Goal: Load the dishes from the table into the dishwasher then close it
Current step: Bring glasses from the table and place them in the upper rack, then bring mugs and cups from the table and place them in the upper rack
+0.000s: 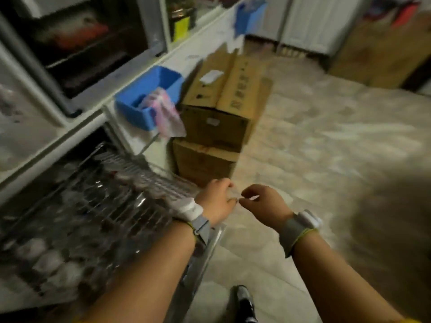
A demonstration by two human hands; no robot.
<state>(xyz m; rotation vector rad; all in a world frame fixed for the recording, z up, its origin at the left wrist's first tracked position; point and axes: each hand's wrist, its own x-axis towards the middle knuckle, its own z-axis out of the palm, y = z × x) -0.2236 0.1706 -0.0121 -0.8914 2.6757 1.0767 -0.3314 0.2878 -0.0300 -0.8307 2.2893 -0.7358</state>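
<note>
While the dishwasher [98, 206] stands open on the left with its rack [130, 183] pulled out over the lowered door, both hands meet in front of the rack's outer corner. The left hand [218, 200] has its fingers curled, and the right hand [263, 201] brings thumb and fingertips together in a pinch. Between them is something pale and see-through, but the picture is too blurred to say what it is, or which hand really holds it.

The rack already carries many items, glassy and round shapes in rows, so I judge that the loading step is well advanced. The table is not in view, so I cannot tell if dishes remain there. If none are left, the next move calls for freeing both hands, pushing the rack fully inside, and then lifting the door from its edge [210, 248] near the left wrist.

Just beside the dishwasher's far side, two cardboard boxes [221, 108] are stacked on the floor, and a blue bin [137, 108] with a pinkish bag hanging out sits on the counter above. The boxes are near the rack's corner and could crowd the hands. A dark shoe [243, 301] stands close to the door, so the foot should stay clear when it swings up.
</note>
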